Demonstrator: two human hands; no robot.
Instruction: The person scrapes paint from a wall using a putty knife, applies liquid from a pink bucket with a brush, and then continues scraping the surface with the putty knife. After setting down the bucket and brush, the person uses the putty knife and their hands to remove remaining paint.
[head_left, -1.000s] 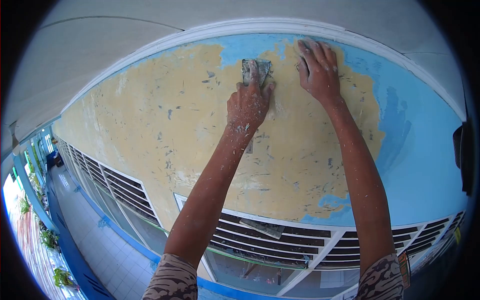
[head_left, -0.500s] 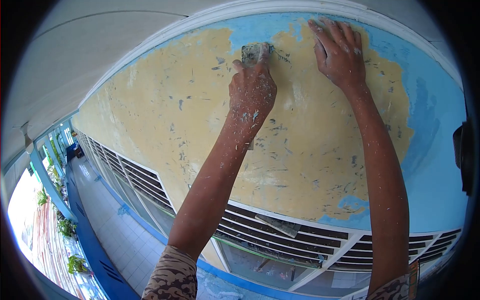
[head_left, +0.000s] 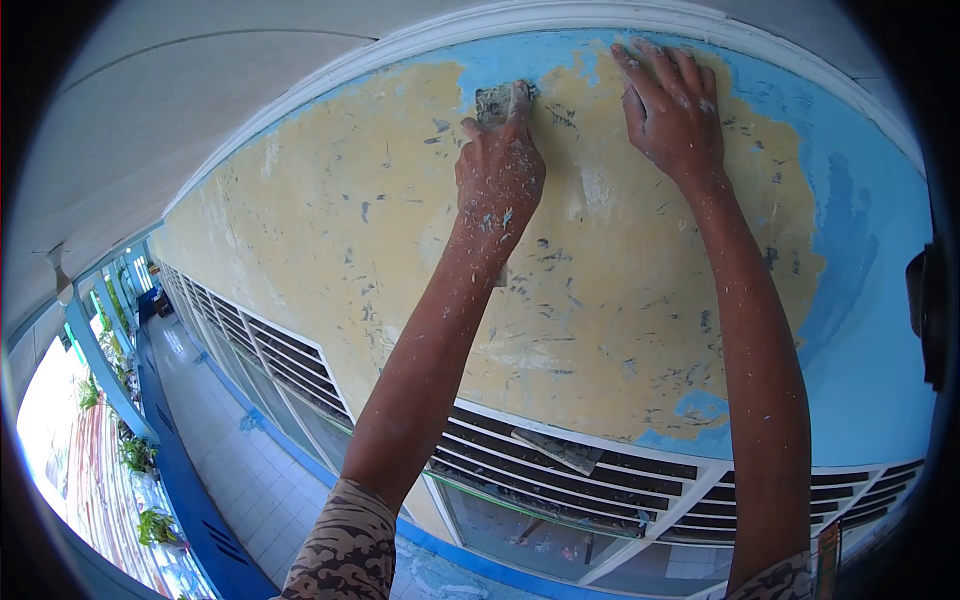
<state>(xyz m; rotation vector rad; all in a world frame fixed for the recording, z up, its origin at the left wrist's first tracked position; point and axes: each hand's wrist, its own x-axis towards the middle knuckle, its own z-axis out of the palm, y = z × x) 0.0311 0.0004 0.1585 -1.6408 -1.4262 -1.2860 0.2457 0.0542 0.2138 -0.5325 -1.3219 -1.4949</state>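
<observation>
My left hand is closed around a scraper, with one finger stretched along its blade. The flat, smudged blade lies against the wall near the lower edge of the blue paint at the top. Below my wrist the end of the scraper's handle shows; my hand hides the rest. Paint flecks cover the back of that hand and forearm. To the right, my right hand rests open on the wall, its whitened fingertips on the blue paint. The wall's middle is bare yellowish, with dark scrape marks.
White moulding borders the wall under the ceiling. Louvred windows run below, with a flat board lying on the slats. At left, a tiled walkway runs beside a blue ledge with potted plants.
The scraper and my left hand have shifted slightly left. My right hand has moved a little left too, still against the wall.
</observation>
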